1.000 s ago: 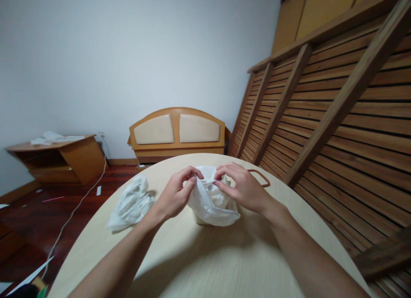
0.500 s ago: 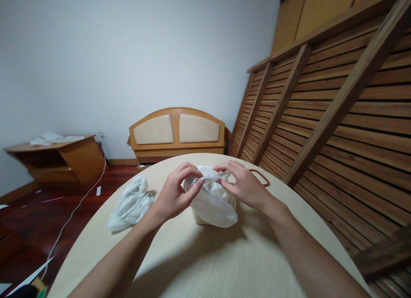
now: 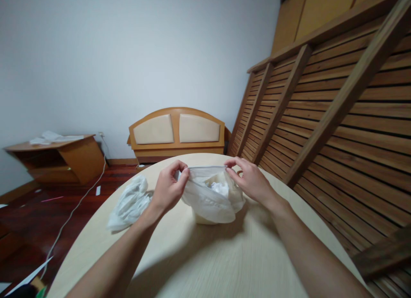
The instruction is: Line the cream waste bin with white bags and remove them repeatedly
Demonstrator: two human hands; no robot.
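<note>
A thin white plastic bag (image 3: pixel 208 204) hangs over the rim of a cream container (image 3: pixel 205 219) on the round table. My left hand (image 3: pixel 172 182) pinches the bag's edge at its left side. At the right, my right hand (image 3: pixel 245 176) holds the same far edge between thumb and fingers, and the edge is stretched straight between the two. Crumpled white material shows inside the opening. The bag covers most of the container. Another crumpled white plastic bag (image 3: pixel 130 204) lies on the table, left of my left forearm.
The round pale table (image 3: pixel 199 263) fills the foreground. Beyond it stands a wooden headboard (image 3: pixel 176 135). A slatted wooden frame (image 3: pixel 321 118) leans at the right. At the left are a low cabinet (image 3: pixel 77 161) with papers and a cable on the floor.
My hands have moved apart, left hand leftward and right hand rightward, drawing the bag's far edge taut. The bag's opening is wider, and more of the inside shows.
</note>
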